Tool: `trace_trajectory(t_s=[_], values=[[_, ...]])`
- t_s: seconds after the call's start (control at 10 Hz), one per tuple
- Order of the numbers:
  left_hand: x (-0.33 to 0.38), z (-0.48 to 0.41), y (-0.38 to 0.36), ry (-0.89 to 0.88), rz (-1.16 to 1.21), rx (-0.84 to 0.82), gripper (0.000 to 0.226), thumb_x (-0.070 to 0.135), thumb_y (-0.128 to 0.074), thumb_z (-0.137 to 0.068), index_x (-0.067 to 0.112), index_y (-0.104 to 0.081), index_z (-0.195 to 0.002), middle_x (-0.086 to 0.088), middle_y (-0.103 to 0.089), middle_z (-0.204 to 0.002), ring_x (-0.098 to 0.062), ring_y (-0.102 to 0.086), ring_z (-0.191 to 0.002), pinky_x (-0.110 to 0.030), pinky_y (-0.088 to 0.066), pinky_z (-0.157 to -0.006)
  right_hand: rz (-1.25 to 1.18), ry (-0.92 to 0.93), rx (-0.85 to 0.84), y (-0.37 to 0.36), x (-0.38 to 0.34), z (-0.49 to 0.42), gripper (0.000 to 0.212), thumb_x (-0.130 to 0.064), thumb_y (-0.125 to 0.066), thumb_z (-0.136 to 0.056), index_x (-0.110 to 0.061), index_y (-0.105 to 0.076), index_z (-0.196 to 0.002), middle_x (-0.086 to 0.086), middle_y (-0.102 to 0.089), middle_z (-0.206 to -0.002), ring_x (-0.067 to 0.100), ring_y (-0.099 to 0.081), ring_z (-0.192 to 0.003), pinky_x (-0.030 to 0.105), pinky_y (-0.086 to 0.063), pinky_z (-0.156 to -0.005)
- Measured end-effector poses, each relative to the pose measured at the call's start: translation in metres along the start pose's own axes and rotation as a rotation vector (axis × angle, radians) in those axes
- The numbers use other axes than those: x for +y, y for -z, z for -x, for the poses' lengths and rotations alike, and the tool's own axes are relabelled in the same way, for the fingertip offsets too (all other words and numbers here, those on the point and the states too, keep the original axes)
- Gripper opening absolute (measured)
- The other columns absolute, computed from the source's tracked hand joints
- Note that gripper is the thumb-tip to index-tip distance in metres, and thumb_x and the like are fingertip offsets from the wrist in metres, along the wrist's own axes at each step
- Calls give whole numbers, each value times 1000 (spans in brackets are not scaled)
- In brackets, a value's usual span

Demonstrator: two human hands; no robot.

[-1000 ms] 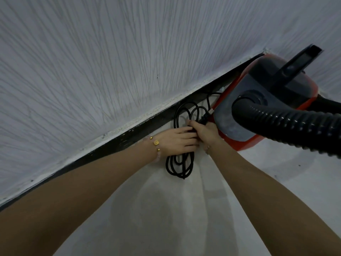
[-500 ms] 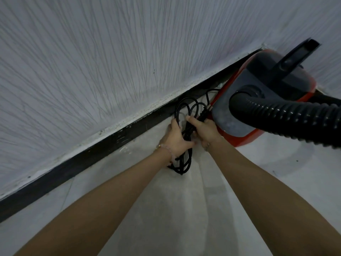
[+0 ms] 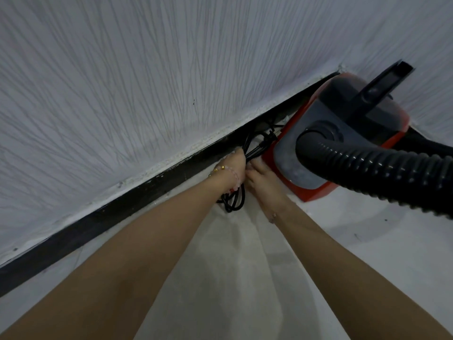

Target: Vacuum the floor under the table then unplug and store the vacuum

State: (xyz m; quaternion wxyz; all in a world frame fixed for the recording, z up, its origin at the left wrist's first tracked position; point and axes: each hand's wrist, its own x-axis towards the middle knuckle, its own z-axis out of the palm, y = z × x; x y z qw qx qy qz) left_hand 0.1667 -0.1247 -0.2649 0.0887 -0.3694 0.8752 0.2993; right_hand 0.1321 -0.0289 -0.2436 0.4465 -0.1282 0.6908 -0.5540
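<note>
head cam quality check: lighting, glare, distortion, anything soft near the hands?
Head view: dim, flat, bluish light; small glints along the black ribbed hose; faint shadow on the pale floor between the arms; wide-angle makes the forearms loom at the bottom edge; the coiled black cord under the left hand merges into dark, detail there soft.

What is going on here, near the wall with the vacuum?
A person is gathering the black cord of the vacuum on the floor. The left hand grips the looped cord, and the right hand is at the bundle beside it, though its grip is hard to see. The red vacuum stands against the dark baseboard, its hose attached and running off to the right.
</note>
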Motion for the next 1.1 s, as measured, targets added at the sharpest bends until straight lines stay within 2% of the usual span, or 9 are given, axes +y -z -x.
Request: trace_trajectory(t_s=[0.1, 0.2, 0.3, 0.4, 0.5, 0.6, 0.7, 0.9, 1.1], values=[[1, 0, 2, -40, -68, 20, 43, 8, -43, -95, -1, -31, -136, -22, -34, -140, -38, -50, -119, -43, -43, -95, -1, -1, -8, -3, 6, 6, 31, -3, -41, -98, -20, -55, -119, 15, -60, -129, 25, -57, -121, 37, -43, -108], [-6, 0, 6, -93, -128, 55, 40, 16, -52, -91, -1, -43, -126, -19, -40, -132, -36, -48, -117, -43, -46, -89, 60, 11, 32, -5, 15, 8, 35, -9, -42, -99, -19, -54, -130, 14, -57, -135, 24, -53, -127, 39, -40, -111], [-13, 3, 10, -130, -189, 23, 42, 19, -53, -91, 2, -44, -127, -17, -41, -131, -34, -50, -115, -43, -47, -82, 78, -29, 35, -4, 19, 8, 46, -12, -43, -100, -9, -39, -146, 12, -48, -145, 21, -50, -130, 34, -37, -113], [-9, 9, 7, -143, -379, 92, 52, 8, -49, -90, 0, -31, -139, -19, -43, -133, -32, -47, -120, -44, -47, -84, 90, -69, 38, -2, 22, 14, 43, -18, -50, -98, -9, -48, -140, 11, -60, -131, 17, -61, -113, 24, -49, -94], [-5, 19, -10, -172, -488, 257, 65, 5, -32, -95, -1, 5, -148, -20, -49, -129, -33, -48, -118, -41, -44, -90, 104, -116, 69, 13, 27, 24, 37, -11, -57, -93, -10, -56, -129, 6, -68, -99, 13, -63, -85, 20, -53, -72], [-13, 23, -14, -217, -602, 313, 61, 14, -27, -98, -3, 5, -147, -18, -34, -145, -31, -35, -132, -40, -31, -107, 167, -133, 87, 32, 34, 32, 35, -7, -52, -94, -13, -55, -129, 3, -68, -87, 12, -62, -75, 15, -54, -61], [-17, 32, -11, -268, -550, 346, 81, 39, -43, -92, -2, -1, -148, -16, -32, -147, -29, -34, -133, -39, -27, -110, 271, -138, 110, 55, 41, 43, 35, -7, -47, -96, -13, -54, -129, 4, -69, -90, 15, -62, -75, 20, -52, -67], [-29, 61, 3, -353, -513, 323, 83, 48, -48, -87, 6, -11, -149, -12, -33, -149, -26, -30, -138, -40, -20, -115, 403, -86, 45, 77, 35, 60, 30, -7, -52, -95, -12, -59, -123, 18, -70, -102, 21, -63, -81, 24, -53, -73], [-16, 140, 53, -224, -350, 152, 41, 38, -41, -94, 18, -50, -129, -5, -60, -121, -26, -58, -110, -35, -44, -88, 431, -187, 91, 109, 7, 135, 22, -7, -51, -94, -12, -66, -111, 6, -69, -94, 18, -63, -82, 21, -49, -72]])
